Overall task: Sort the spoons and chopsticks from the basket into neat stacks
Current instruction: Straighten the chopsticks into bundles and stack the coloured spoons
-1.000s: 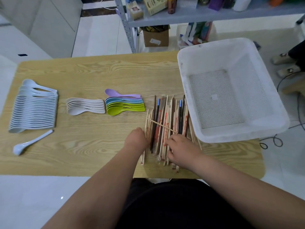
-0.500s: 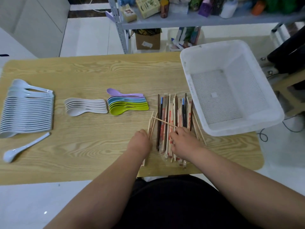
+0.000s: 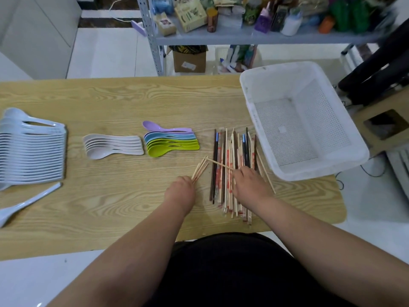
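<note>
Head view, from my end: the left hand (image 3: 180,191) is curled around a bundle of sticks (image 3: 200,171). The right hand (image 3: 250,185), fingertips partly hidden, seems to pinch a single stick (image 3: 219,164) lying crosswise over the chopstick pile (image 3: 229,151). The white basket (image 3: 250,94) just beside the pile shows its mesh floor. The spoon stacks (image 3: 112,146) lie well to the left.

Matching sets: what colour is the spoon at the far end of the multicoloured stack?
The spoon is purple; head view.

Two bare forearms reaching forward, both hands knuckles up.
Left hand (image 3: 180,191): fingers curled round a bundle of pale chopsticks (image 3: 200,170). Right hand (image 3: 250,187): fingertips pinching a single chopstick (image 3: 219,164).
</note>
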`<state>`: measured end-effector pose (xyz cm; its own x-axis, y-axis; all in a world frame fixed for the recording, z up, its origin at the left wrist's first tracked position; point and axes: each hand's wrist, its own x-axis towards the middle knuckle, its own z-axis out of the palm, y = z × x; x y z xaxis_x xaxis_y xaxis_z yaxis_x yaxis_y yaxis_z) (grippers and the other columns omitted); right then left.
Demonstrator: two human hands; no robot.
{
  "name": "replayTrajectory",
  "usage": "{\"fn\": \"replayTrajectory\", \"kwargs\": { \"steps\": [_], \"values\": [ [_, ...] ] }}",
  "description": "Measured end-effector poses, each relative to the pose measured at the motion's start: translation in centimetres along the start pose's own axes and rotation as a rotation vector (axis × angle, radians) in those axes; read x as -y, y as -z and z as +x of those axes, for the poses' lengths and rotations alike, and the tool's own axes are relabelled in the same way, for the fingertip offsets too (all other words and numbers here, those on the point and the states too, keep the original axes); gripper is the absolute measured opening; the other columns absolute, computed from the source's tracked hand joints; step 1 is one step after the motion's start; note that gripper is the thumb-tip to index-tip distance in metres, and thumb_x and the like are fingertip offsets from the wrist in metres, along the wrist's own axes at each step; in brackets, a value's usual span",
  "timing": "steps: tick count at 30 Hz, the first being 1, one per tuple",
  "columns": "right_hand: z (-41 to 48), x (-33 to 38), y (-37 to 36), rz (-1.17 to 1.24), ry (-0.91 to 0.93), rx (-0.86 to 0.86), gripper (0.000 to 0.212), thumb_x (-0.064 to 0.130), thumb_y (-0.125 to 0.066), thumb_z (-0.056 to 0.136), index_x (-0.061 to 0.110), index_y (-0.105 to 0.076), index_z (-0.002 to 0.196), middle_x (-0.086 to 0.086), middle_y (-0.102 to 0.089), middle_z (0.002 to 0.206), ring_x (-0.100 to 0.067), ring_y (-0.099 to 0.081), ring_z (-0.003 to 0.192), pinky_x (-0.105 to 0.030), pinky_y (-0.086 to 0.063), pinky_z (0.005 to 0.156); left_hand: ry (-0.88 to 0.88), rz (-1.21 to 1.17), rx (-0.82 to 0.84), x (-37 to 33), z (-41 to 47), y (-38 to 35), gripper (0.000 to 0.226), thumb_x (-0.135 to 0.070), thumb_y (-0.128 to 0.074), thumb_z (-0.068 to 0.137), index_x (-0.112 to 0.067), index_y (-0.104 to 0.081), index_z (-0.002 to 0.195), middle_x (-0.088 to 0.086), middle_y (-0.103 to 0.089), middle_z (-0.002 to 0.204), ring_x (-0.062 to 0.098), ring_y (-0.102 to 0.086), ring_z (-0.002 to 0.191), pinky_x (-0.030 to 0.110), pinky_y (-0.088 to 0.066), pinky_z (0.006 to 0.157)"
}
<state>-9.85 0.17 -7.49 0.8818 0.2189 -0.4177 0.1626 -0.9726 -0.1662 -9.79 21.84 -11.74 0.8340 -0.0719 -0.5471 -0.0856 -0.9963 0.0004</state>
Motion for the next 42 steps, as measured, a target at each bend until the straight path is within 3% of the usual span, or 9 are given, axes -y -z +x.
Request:
{"fn": "replayTrajectory", "kwargs": {
  "steps": [5,8,15,19,25,31,34,37,42],
  "values": [
    [1.8,-0.2,0.5,0.026,-0.092,-0.059,0.027,0.008,-0.047,0.097,0.012,-0.053,0.124,-0.007,-0.053,0.120,-0.023,-0.050,0.106,-0.035,-0.047,0.085,-0.014,0.090,-0.001,0.1,-0.4,0.3,0.035,-0.013,-0.031,0.102,0.000,-0.038,0.134,0.019,-0.051,0.131,0.033,-0.059,0.116,0.041,-0.052,0.086],
    [2.9,-0.1,0.7,0.097,-0.157,-0.055,0.017,0.024,-0.049,0.102,0.013,-0.057,0.113,-0.004,-0.056,0.111,-0.022,-0.052,0.100,-0.037,-0.049,0.082,-0.034,0.148,-0.022,0.3,-0.6,0.2,0.036,-0.013,-0.031,0.102,0.000,-0.038,0.134,0.019,-0.052,0.131,0.033,-0.059,0.115,0.040,-0.052,0.084],
    [4.0,0.7,1.2,0.128,-0.314,0.015,0.060,0.058,-0.064,0.089,0.012,-0.053,0.126,-0.007,-0.058,0.120,-0.027,-0.059,0.108,-0.043,-0.056,0.086,-0.014,0.041,0.005,0.4,-1.5,0.1,0.034,-0.009,-0.032,0.099,0.001,-0.038,0.131,0.019,-0.050,0.128,0.034,-0.058,0.112,0.041,-0.050,0.086],
    [3.9,1.4,1.3,0.147,-0.345,0.018,0.051,0.040,-0.070,0.089,0.011,-0.053,0.126,-0.006,-0.061,0.116,-0.026,-0.060,0.102,-0.041,-0.056,0.082,0.029,-0.068,0.025,1.2,-1.6,0.0,0.034,-0.006,-0.031,0.099,0.005,-0.034,0.131,0.023,-0.048,0.131,0.035,-0.058,0.115,0.039,-0.048,0.091],
    [4.4,2.7,2.3,0.114,-0.432,0.083,0.024,0.030,-0.069,0.089,0.014,-0.060,0.104,-0.001,-0.061,0.091,-0.020,-0.063,0.077,-0.034,-0.057,0.063,0.135,-0.435,-0.068,2.0,-2.3,1.6,0.026,-0.012,-0.035,0.105,0.003,-0.042,0.126,0.021,-0.049,0.125,0.038,-0.054,0.111,0.042,-0.046,0.082],
    [4.9,3.2,2.4,0.141,-0.522,0.138,0.009,0.015,-0.058,0.095,0.012,-0.065,0.090,-0.002,-0.064,0.080,-0.018,-0.063,0.064,-0.026,-0.044,0.047,0.248,-0.964,-0.121,3.3,-2.0,3.0,0.013,-0.020,-0.042,0.099,-0.009,-0.040,0.092,0.017,-0.057,0.099,0.038,-0.065,0.085,0.048,-0.055,0.076],
    [4.3,3.4,3.4,0.131,-0.495,0.068,0.011,0.014,-0.055,0.098,0.013,-0.066,0.096,-0.002,-0.064,0.081,-0.019,-0.063,0.067,-0.029,-0.048,0.050,0.267,-1.118,-0.093,3.7,-2.3,3.5,0.011,-0.019,-0.042,0.098,-0.012,-0.041,0.089,0.009,-0.054,0.086,0.036,-0.061,0.079,0.047,-0.056,0.075],
    [2.7,4.2,5.9,0.249,-0.424,-0.043,0.013,0.027,-0.059,0.100,0.018,-0.067,0.095,0.002,-0.067,0.081,-0.017,-0.066,0.069,-0.036,-0.059,0.063,0.273,-1.403,-0.062,3.3,-3.0,4.5,0.012,-0.013,-0.042,0.095,-0.015,-0.040,0.084,0.008,-0.047,0.076,0.025,-0.044,0.060,0.039,-0.042,0.057],
    [-0.6,8.0,9.4,0.910,-0.305,-0.048,0.019,0.031,-0.073,0.092,0.018,-0.072,0.106,0.008,-0.071,0.102,-0.010,-0.068,0.089,-0.031,-0.057,0.081,0.039,-1.648,-0.004,2.2,-4.8,7.5,0.015,-0.020,-0.060,0.096,-0.014,-0.047,0.094,0.003,-0.042,0.071,0.012,-0.035,0.051,0.027,-0.032,0.046]
  ]
}}
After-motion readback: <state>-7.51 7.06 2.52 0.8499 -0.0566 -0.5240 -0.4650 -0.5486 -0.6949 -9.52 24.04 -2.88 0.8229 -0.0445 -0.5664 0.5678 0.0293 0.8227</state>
